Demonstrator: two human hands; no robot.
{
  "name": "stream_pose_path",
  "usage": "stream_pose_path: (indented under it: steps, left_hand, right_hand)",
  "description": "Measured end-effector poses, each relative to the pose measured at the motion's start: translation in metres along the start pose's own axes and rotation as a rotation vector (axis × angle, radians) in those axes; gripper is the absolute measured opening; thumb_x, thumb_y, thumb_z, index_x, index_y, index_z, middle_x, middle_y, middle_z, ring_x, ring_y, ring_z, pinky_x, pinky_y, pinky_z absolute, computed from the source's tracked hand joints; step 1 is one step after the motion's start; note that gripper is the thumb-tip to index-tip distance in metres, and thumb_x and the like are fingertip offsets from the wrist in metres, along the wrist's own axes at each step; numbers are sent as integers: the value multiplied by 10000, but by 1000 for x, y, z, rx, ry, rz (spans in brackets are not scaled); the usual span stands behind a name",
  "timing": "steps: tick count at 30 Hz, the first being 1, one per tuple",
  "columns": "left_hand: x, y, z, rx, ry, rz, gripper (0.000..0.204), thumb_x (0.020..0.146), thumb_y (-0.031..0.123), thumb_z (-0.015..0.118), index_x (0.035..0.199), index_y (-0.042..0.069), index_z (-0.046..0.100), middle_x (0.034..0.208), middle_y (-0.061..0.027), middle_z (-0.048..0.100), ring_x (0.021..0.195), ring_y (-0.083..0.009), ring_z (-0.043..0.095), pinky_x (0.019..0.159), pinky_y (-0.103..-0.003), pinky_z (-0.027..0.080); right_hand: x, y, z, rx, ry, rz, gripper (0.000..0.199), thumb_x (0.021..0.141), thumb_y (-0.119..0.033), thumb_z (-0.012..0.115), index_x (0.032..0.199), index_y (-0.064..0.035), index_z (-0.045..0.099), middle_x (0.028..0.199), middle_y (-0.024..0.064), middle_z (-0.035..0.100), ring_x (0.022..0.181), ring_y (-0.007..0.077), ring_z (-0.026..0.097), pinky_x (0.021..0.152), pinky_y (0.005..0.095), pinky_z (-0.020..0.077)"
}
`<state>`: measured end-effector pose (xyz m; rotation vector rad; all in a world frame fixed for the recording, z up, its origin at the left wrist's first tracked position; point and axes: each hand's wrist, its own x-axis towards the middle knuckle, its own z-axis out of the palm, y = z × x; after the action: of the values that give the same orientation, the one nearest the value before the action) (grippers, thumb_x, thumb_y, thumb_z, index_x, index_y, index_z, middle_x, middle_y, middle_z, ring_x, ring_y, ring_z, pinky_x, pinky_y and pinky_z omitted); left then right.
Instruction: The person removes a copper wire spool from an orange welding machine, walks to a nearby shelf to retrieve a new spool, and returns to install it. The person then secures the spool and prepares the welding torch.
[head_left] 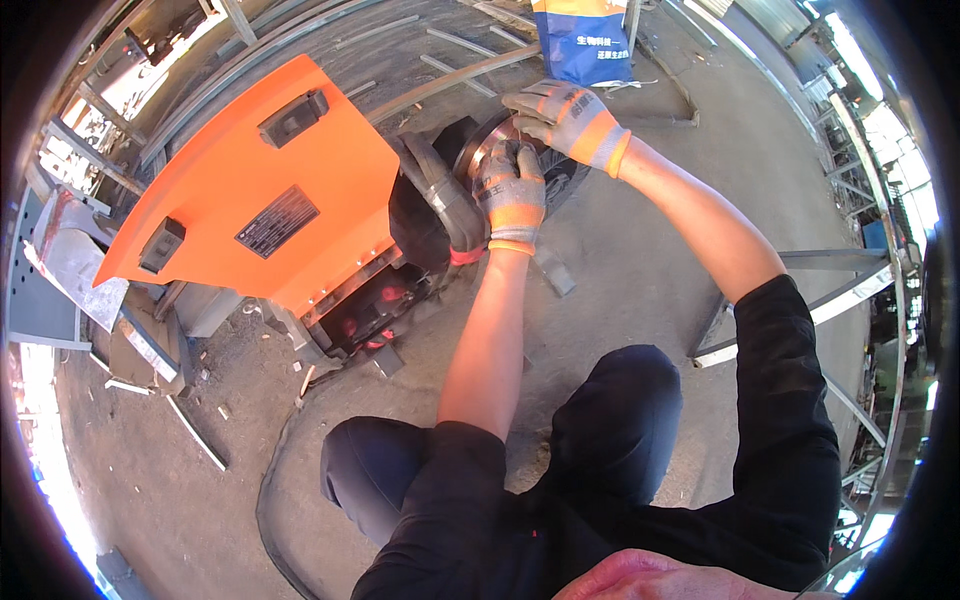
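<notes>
A round reel (485,140), copper-coloured on its face, sits at the right side of a machine with a large orange metal panel (255,190). My left hand (511,190), in a grey and orange work glove, is at the reel's near face with its fingers curled in. Above it and to the right is my right hand (568,115), gloved the same way, with bent fingers pointing left over the reel's edge. A thin strand seems to run between the two hands; what the fingertips hold is too small to tell. A thick black cable (440,190) loops beside my left hand.
Beyond the hands stands a blue, white and yellow bag (585,45). Metal bars (460,70) lie across the far floor. A metal frame (840,295) is by my right elbow. A dark cable (268,490) curves over the floor at left. My knees (620,420) are close below.
</notes>
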<state>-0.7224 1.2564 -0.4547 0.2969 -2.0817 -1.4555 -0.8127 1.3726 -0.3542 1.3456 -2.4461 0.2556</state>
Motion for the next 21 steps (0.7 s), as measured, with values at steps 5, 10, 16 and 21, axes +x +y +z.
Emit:
stream_pose_path:
  steps: [5, 10, 16, 21]
  left_hand:
    - [-4, -10, -2, 209, 150, 488, 290, 898, 208, 705, 1124, 27, 696, 1186, -217, 683, 1096, -424, 648, 936, -468, 529]
    - [-13, 2, -2, 48, 57, 273, 543, 822, 271, 807, 1244, -4, 603, 1235, -229, 643, 1140, -421, 611, 972, -477, 501]
    - [-13, 13, -5, 41, 177, 201, 850, 736, 354, 904, 1382, 5, 475, 1240, -257, 610, 1251, -441, 512, 1098, -524, 373]
    - [-7, 12, -4, 330, -18, 62, 852, 778, 546, 824, 1390, 23, 546, 1264, -275, 602, 1201, -465, 561, 1032, -544, 445]
  right_hand:
    - [19, 4, 4, -138, -131, -214, 458, 919, -303, 640, 1365, -202, 649, 1136, 103, 728, 1053, 332, 674, 979, 446, 518]
    - [42, 15, -10, -414, -405, -548, 298, 886, -278, 657, 1159, -175, 714, 991, 66, 717, 1045, 313, 665, 1005, 427, 496]
    - [57, 11, -20, -487, -614, -665, 217, 858, -244, 683, 1052, -148, 705, 1005, 21, 701, 1130, 278, 615, 975, 413, 517]
    - [53, 22, -22, -385, -640, -549, 265, 870, -238, 681, 1122, -163, 713, 1090, 60, 692, 1174, 296, 601, 1001, 424, 505]
